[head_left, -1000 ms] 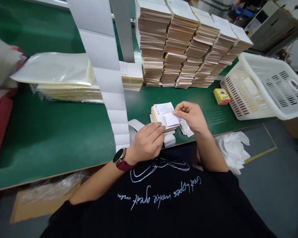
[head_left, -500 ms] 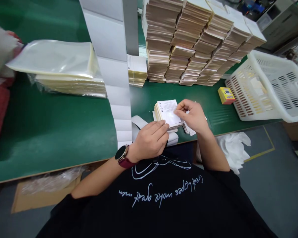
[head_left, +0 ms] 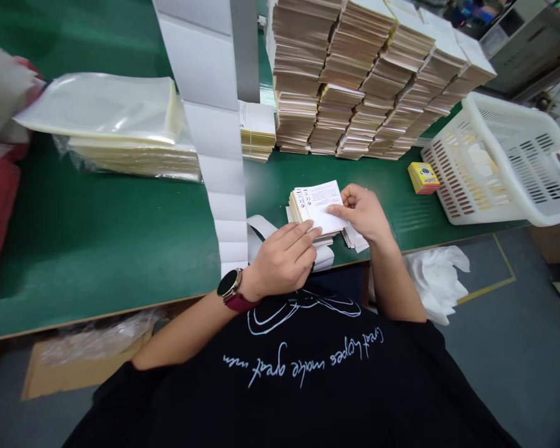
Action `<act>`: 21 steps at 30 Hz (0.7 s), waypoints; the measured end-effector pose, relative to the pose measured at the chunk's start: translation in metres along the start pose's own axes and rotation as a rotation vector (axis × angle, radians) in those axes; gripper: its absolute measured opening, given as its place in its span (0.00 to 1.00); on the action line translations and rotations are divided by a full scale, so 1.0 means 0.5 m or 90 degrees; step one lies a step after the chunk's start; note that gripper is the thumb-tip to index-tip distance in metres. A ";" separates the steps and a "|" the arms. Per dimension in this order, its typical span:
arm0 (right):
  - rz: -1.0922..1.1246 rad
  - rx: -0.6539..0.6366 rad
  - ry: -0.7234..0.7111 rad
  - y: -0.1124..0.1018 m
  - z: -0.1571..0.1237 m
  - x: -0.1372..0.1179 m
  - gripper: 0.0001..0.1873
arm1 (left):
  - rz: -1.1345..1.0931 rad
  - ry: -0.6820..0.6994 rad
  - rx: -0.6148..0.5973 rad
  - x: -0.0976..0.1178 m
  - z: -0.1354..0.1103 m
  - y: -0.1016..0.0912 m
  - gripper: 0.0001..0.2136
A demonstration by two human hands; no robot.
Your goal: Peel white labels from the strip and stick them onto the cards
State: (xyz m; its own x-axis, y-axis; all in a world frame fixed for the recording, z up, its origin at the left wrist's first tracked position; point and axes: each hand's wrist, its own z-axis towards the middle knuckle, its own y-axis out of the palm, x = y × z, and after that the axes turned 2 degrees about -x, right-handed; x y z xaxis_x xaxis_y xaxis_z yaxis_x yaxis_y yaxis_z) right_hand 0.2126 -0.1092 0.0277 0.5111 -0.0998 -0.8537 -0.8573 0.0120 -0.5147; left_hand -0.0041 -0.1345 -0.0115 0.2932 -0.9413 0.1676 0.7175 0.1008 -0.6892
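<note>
Leaflet stack (head_left: 293, 206), low and uneven, sits near the front edge of the green table (head_left: 158, 230), right of the folded white paper strip (head_left: 216, 137). Its printed top leaflet (head_left: 324, 194) lies offset to the right, so the marks of the one beneath show along its left side. The right hand (head_left: 366, 213) has its thumb on the leaflet's right part and the index finger curled close behind the edge; the gap looks almost closed, the paper apparently pinched. The left hand (head_left: 284, 261) lays nearly straight fingers, close together, over the near edge; its thumb is hidden, so I cannot tell whether it grips from below.

The step in hand looks like parting the top leaflet from the one under it. The next move seems to call for a light hold on that single piece, with the left fingertips steadying the stack. Loose papers (head_left: 355, 240) lie just beside it, near the right hand; tall paper piles (head_left: 354, 68) stand on the far side.
</note>
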 end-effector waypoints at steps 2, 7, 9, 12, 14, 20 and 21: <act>0.072 -0.009 0.005 0.002 0.005 0.012 0.16 | -0.006 -0.007 -0.007 0.000 -0.002 0.004 0.05; -0.090 0.050 -0.047 0.001 -0.002 -0.002 0.10 | 0.003 -0.013 -0.024 0.000 0.000 0.008 0.05; -0.248 0.125 -0.093 -0.009 -0.012 -0.009 0.14 | 0.012 -0.013 -0.022 0.001 0.002 0.006 0.05; -0.281 0.190 -0.111 -0.040 -0.032 0.006 0.16 | 0.025 -0.018 0.014 0.000 0.004 0.000 0.05; -0.269 0.191 -0.087 -0.066 -0.047 0.035 0.16 | 0.014 -0.033 0.055 -0.003 0.003 -0.005 0.04; -0.428 0.316 -0.028 -0.081 -0.113 0.085 0.16 | -0.016 -0.107 0.111 -0.012 0.000 -0.011 0.09; -0.377 0.301 -0.061 -0.069 -0.128 0.075 0.19 | -0.010 -0.121 0.107 -0.011 0.001 -0.011 0.10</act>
State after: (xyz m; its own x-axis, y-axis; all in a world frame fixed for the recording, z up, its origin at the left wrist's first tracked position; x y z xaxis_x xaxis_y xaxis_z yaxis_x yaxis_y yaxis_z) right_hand 0.2573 -0.1770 0.0187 0.8988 -0.1352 -0.4170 -0.3322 0.4106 -0.8491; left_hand -0.0094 -0.1295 -0.0081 0.3833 -0.8674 0.3173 0.8129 0.1538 -0.5617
